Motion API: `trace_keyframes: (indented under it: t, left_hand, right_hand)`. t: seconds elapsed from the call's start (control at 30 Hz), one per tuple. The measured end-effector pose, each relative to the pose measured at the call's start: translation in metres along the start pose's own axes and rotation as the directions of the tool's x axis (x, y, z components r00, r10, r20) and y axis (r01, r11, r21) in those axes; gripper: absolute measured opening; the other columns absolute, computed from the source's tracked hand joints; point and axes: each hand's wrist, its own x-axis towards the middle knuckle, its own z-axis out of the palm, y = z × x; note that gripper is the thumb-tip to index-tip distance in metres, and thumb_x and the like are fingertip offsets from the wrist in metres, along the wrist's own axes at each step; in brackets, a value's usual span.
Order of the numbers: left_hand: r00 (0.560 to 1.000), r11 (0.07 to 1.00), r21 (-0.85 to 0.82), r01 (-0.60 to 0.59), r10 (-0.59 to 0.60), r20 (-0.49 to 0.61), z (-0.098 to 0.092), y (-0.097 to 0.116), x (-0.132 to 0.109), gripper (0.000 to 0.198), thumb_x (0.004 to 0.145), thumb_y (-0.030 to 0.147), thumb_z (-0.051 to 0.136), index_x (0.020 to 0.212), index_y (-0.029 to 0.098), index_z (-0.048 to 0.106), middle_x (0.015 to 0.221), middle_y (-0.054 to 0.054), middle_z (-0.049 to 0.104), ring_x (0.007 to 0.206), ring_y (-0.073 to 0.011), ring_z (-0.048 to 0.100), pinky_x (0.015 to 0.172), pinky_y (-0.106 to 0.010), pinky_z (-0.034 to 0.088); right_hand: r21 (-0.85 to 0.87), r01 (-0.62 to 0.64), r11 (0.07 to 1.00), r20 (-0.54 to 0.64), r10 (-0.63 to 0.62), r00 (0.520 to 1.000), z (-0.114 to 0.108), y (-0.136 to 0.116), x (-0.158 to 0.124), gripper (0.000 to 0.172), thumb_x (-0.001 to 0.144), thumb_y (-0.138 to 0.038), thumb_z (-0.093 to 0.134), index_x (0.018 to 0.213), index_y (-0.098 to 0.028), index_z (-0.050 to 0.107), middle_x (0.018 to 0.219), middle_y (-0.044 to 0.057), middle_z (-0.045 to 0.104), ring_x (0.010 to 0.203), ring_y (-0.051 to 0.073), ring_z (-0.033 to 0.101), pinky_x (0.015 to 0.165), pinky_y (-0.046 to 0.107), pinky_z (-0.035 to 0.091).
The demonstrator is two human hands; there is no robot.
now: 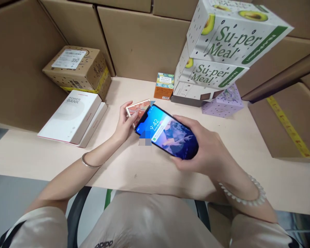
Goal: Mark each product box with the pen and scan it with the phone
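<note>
Cartons (pixel 141 41) wall the workspace; clock positions are read from the phone (pixel 172 137). Below them extends the table (pixel 134 175). Stacked Meal boxes (pixel 237 41) stand between 1 and 2 o'clock, a taped carton (pixel 276 131) at 3 and a parcel (pixel 92 74) at 10. Two Power Bank boxes (pixel 72 117) lie stacked at 9, near the parcel. One purple box (pixel 219 105) sits at 2, beside the Meal stack. Right hand (pixel 209 144), at 3, is curled around the phone's lower end. Left hand (pixel 123 122), at 9, is half closed, thumb across a panel (pixel 141 106). Phone: held, screen lit, reading 9:42. Orange box (pixel 163 89): upright at 12. Panel: orange, pale-edged, at 10; phone contact cannot be determined.
</note>
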Motion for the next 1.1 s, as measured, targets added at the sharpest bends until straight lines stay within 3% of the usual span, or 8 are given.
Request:
trace_keyframes:
  t: [0.2, 0.37, 0.53, 0.67, 0.8, 0.93, 1.1]
  left_hand:
    - [0.991, 0.999, 0.041, -0.022, 0.027, -0.133, -0.002, 0.004, 0.006, 0.065, 0.083, 0.069, 0.091, 0.125, 0.031, 0.06, 0.133, -0.007, 0.071, 0.127, -0.0293, 0.075, 0.11, -0.046, 0.064]
    - [0.977, 1.0, -0.01, 0.011, -0.013, -0.215, 0.004, 0.01, 0.008, 0.071, 0.077, 0.067, 0.095, 0.121, 0.031, 0.052, 0.134, -0.006, 0.07, 0.129, -0.0297, 0.075, 0.108, -0.044, 0.066]
    - [0.953, 0.996, -0.029, 0.081, -0.085, -0.29, 0.004, 0.017, 0.011, 0.084, 0.068, 0.064, 0.102, 0.119, 0.032, 0.043, 0.127, -0.006, 0.077, 0.115, -0.0283, 0.082, 0.1, -0.043, 0.069]
    - [0.941, 0.991, -0.002, 0.131, -0.125, -0.314, 0.002, 0.026, 0.013, 0.076, 0.068, 0.058, 0.104, 0.115, 0.029, 0.052, 0.11, -0.004, 0.082, 0.1, -0.0278, 0.085, 0.09, -0.041, 0.072]
    - [0.955, 0.992, 0.002, 0.123, -0.118, -0.271, 0.011, 0.043, 0.017, 0.052, 0.079, 0.057, 0.096, 0.109, 0.024, 0.067, 0.108, -0.006, 0.085, 0.107, -0.0318, 0.086, 0.091, -0.042, 0.073]
    - [0.99, 0.997, 0.005, 0.071, -0.07, -0.121, 0.036, 0.061, 0.046, 0.047, 0.09, 0.063, 0.084, 0.106, 0.02, 0.076, 0.112, -0.009, 0.087, 0.116, -0.0352, 0.084, 0.101, -0.045, 0.071]
    - [0.994, 0.995, 0.049, 0.086, -0.083, -0.076, 0.077, 0.064, 0.12, 0.037, 0.096, 0.055, 0.08, 0.097, 0.019, 0.074, 0.107, -0.007, 0.084, 0.126, -0.0355, 0.081, 0.105, -0.046, 0.068]
  right_hand:
    - [0.058, -0.116, 0.992, -0.037, 0.118, 0.992, -0.008, 0.037, 0.023, 0.091, 0.069, -0.034, 0.085, 0.156, -0.028, 0.057, 0.145, 0.011, 0.077, 0.132, 0.043, 0.076, 0.102, 0.057, 0.065]
    - [-0.058, -0.146, 0.988, 0.22, 0.155, 0.963, -0.01, 0.051, 0.033, 0.088, 0.073, -0.036, 0.082, 0.157, -0.025, 0.058, 0.151, 0.014, 0.075, 0.127, 0.043, 0.077, 0.103, 0.058, 0.064]
    - [-0.017, -0.064, 0.998, 0.502, 0.064, 0.863, 0.007, 0.065, 0.036, 0.091, 0.071, -0.033, 0.083, 0.158, -0.024, 0.056, 0.15, 0.013, 0.075, 0.13, 0.038, 0.076, 0.108, 0.049, 0.061]
    - [-0.074, -0.08, 0.994, 0.573, 0.108, 0.813, 0.029, 0.065, 0.035, 0.083, 0.072, -0.03, 0.083, 0.151, -0.019, 0.058, 0.141, 0.016, 0.072, 0.122, 0.038, 0.075, 0.106, 0.049, 0.06]
    - [-0.082, -0.063, 0.995, 0.591, 0.099, 0.801, 0.044, 0.067, 0.034, 0.079, 0.071, -0.027, 0.084, 0.145, -0.019, 0.06, 0.138, 0.014, 0.061, 0.118, 0.035, 0.073, 0.103, 0.046, 0.061]
    - [-0.033, -0.039, 0.999, 0.601, 0.051, 0.798, 0.053, 0.072, 0.033, 0.074, 0.071, -0.028, 0.084, 0.141, -0.021, 0.062, 0.132, 0.012, 0.06, 0.118, 0.035, 0.07, 0.104, 0.049, 0.06]
    - [-0.045, 0.039, 0.998, 0.553, -0.008, 0.833, 0.059, 0.072, 0.03, 0.066, 0.071, -0.029, 0.084, 0.134, -0.017, 0.068, 0.127, 0.016, 0.064, 0.123, 0.04, 0.066, 0.11, 0.056, 0.056]
